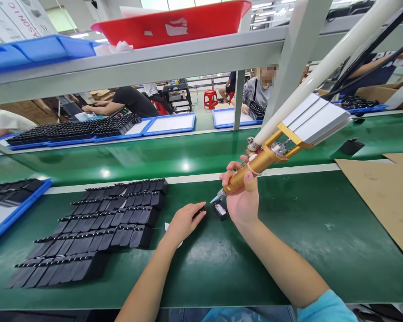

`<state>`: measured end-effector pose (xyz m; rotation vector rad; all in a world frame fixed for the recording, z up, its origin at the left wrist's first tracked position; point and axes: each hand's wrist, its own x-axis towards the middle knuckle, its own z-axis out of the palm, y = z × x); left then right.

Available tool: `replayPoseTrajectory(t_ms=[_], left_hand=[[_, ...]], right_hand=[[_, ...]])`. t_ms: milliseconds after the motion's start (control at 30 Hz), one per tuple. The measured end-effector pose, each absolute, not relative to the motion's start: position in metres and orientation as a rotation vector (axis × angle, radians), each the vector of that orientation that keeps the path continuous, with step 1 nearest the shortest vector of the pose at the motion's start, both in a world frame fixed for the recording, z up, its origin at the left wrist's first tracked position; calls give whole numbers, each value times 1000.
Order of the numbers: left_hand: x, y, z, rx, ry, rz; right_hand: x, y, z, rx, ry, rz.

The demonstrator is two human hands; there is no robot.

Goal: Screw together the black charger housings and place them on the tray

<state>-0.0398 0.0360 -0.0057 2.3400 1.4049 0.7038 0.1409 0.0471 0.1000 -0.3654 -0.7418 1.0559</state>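
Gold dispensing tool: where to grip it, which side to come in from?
Grip the gold dispensing tool on its smooth round barrel, just above the tip, as the right hand does. Come from the near underside: the barrel tilts tip-down to the left, and its upper end carries the white block and white tube, leaving no free grip there.

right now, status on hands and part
Right hand grips gold tool, tip at small black part. Left hand flat beside it. Rows of black parts off left, clear.
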Motion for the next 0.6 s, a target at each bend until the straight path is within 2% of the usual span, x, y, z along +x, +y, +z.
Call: replayPoseTrajectory(t_ms=[133,400,500,600], left_hand=[[-25,32,-13,2397,1510,715],[-5,22,-14,2525,1838,309],[-5,23,-15,2513,1784,379],[-10,28,-17,2280,1733,615]], right_hand=[[141,48,100,-368,-736,1055],[141,49,101,-387,-715,1063],[142,50,100,-397,-711,1060],[143,50,99,-393,-712,1057]])
